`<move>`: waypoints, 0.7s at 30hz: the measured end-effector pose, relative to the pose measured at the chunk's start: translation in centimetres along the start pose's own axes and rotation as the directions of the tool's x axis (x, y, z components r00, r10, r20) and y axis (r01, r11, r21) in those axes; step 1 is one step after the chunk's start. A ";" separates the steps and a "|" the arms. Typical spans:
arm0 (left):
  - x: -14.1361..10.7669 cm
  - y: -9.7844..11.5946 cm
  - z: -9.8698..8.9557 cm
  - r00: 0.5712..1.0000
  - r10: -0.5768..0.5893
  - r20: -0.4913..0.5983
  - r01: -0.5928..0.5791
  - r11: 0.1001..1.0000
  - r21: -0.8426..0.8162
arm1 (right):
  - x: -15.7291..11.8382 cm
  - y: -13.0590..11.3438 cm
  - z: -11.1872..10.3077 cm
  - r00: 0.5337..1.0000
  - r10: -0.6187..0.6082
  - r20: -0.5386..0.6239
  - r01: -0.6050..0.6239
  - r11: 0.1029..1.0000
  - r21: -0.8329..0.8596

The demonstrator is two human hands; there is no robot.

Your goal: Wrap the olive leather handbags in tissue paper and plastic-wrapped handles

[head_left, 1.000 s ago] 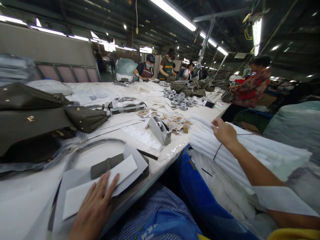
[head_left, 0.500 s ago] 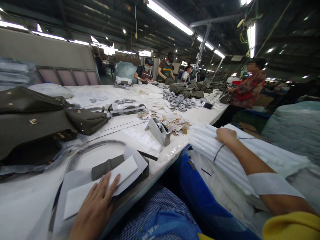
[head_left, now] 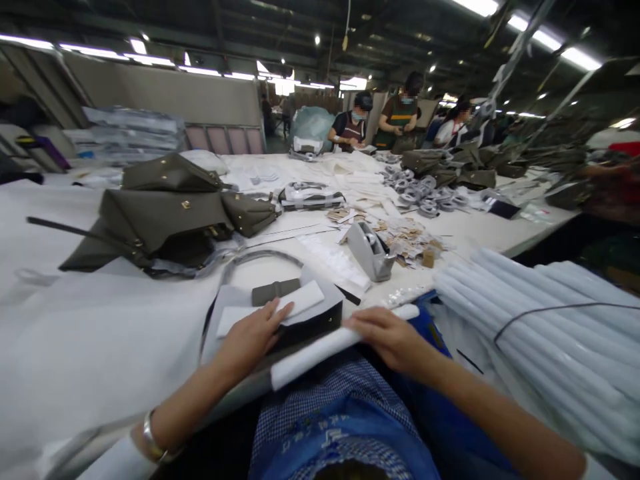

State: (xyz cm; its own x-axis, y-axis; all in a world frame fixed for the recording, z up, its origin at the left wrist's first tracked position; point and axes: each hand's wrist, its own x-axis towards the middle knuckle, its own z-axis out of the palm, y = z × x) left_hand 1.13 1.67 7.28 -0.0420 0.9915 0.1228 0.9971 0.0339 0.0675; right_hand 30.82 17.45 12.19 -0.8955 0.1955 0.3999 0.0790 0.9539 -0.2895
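Note:
My right hand (head_left: pixel 393 337) is closed around a long white foam roll (head_left: pixel 315 358), which slants across the table's front edge above my lap. My left hand (head_left: pixel 253 337) lies with its fingers stretched out over a folded white strip (head_left: pixel 306 301). That strip rests on pale paper (head_left: pixel 327 288) on top of a dark olive handbag (head_left: pixel 327 319), close to the edge. Beyond my left fingers, a grey-olive strap piece (head_left: pixel 275 291) lies on the paper. The bag's looped handle (head_left: pixel 260 255), wrapped in film, arches away from me.
A grey tape dispenser (head_left: pixel 367 252) stands ahead, beside scattered brown tags (head_left: pixel 410 241). More olive handbags (head_left: pixel 165 217) lie at left. To my right, a tied bundle of white rolls (head_left: pixel 560 327) lies over a blue bin (head_left: pixel 435 327). Co-workers (head_left: pixel 400 113) stand across the table.
My right hand has left the bundle and brought one white foam roll to the table edge. My left hand stays on the white strip. The view has turned left.

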 end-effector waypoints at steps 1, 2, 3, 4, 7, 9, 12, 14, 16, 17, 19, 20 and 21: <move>0.3 0.0 -0.7 0.998 -0.013 0.057 0.014 1.000 -0.014 | 0.0 -1.3 2.5 0.998 -0.068 -0.018 0.068 0.998 0.015; 0.5 0.1 -1.4 0.995 -0.015 0.102 0.018 1.000 -0.022 | 0.1 -2.4 4.7 0.993 -0.101 -0.054 0.102 0.995 0.019; 0.7 0.1 -1.9 0.991 -0.014 0.134 0.017 0.999 -0.027 | 0.4 -3.3 6.8 0.987 -0.114 -0.110 0.115 0.993 0.004; 0.9 0.1 -2.3 0.988 -0.013 0.156 0.018 0.999 -0.027 | 0.8 -3.9 8.6 0.979 -0.115 -0.170 0.113 0.993 -0.023; 1.0 0.1 -2.7 0.984 -0.016 0.175 0.020 1.000 -0.019 | 2.9 -4.7 12.6 0.945 -0.080 -0.318 0.041 0.991 -0.128; 0.9 -0.1 -2.6 0.987 -0.004 0.160 0.007 1.000 -0.021 | 4.3 -4.7 14.2 0.926 -0.058 -0.373 -0.009 0.984 -0.175; 0.6 -0.4 -2.4 0.991 0.025 0.135 -0.015 0.997 -0.073 | 5.5 -4.5 15.7 0.923 -0.060 -0.380 -0.018 0.980 -0.198; 0.4 -0.3 -2.5 0.990 0.022 0.138 -0.005 0.993 -0.119 | 5.6 -4.4 16.2 0.923 -0.066 -0.380 -0.001 0.985 -0.173; 0.0 -0.1 -2.7 0.989 0.024 0.149 -0.002 0.990 -0.142 | 5.4 -4.4 16.3 0.909 -0.073 -0.410 0.030 0.994 -0.110; -0.3 0.0 -2.7 0.988 0.035 0.151 -0.013 0.989 -0.147 | 5.2 -4.3 16.2 0.902 -0.074 -0.425 0.049 0.996 -0.068; -0.8 0.3 -2.4 0.989 0.081 0.127 -0.062 0.987 -0.150 | 4.6 -4.3 15.5 0.904 -0.083 -0.419 0.100 0.995 0.020; -1.1 0.4 -2.1 0.989 0.105 0.102 -0.090 0.986 -0.144 | 4.3 -4.2 14.9 0.912 -0.100 -0.398 0.133 0.990 0.056; -1.4 0.6 -1.7 0.990 0.120 0.071 -0.110 0.985 -0.129 | 4.0 -4.0 14.1 0.917 -0.127 -0.378 0.168 0.983 0.078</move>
State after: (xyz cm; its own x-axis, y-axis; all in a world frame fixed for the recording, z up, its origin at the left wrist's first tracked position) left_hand 1.63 0.10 8.84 0.0826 0.9948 0.0597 0.9792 -0.0922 0.1809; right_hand 20.74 11.24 2.71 -0.6653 0.1445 0.7324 -0.1069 0.9526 -0.2850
